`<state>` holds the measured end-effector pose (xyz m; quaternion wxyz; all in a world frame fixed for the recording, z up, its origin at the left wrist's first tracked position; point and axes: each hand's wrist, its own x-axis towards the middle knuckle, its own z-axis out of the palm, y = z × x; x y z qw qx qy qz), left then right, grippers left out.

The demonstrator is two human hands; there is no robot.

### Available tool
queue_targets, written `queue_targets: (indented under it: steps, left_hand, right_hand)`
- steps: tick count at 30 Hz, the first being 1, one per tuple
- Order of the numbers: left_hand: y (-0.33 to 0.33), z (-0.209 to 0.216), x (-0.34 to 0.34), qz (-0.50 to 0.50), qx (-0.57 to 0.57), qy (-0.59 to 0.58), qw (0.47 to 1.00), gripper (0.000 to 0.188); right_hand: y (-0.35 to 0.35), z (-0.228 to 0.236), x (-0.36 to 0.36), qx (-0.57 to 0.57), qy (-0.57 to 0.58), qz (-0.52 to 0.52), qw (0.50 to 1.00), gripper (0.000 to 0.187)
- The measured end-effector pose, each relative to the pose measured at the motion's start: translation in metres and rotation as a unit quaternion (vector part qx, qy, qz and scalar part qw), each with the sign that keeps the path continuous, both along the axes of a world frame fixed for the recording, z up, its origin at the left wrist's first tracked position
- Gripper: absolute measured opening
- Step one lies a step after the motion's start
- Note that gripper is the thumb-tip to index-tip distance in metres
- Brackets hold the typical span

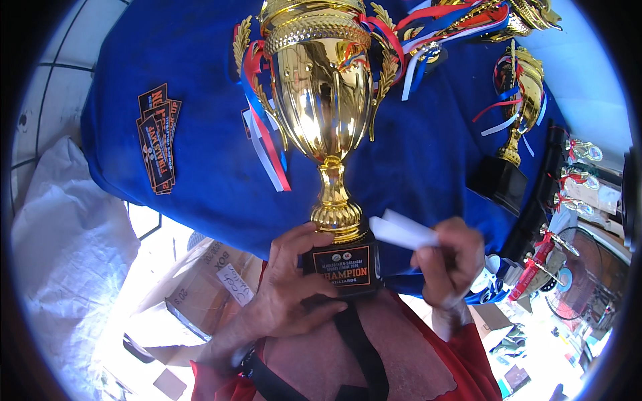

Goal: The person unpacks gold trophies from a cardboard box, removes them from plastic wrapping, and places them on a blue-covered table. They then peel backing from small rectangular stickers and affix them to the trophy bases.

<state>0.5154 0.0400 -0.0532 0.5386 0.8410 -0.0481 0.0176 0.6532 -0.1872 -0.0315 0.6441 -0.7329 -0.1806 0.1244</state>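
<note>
Frame centre: your left hand clasps the black base of the gold trophy, fingers wrapped round it. Your right hand pinches a white paper strip just beside the plaque. Labelling step, likely; next needs steady alignment.

I see big trophy center, base on lap at table edge. Stack of plaques to its left on cloth, smaller trophy to right. Cardboard box below-left, on floor.
</note>
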Motion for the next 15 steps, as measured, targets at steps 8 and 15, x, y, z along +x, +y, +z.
queue_targets:
  steps: [8, 15]
  left_hand:
    - [-0.011, -0.001, -0.006, 0.151, -0.158, 0.082, 0.972, 0.083]
    - [-0.011, -0.012, -0.003, 0.164, -0.039, 0.036, 0.985, 0.058]
  right_hand:
    - [0.026, -0.015, 0.028, -0.114, -0.145, 0.256, 0.949, 0.052]
    - [0.03, -0.015, 0.022, -0.119, -0.145, 0.266, 0.946, 0.044]
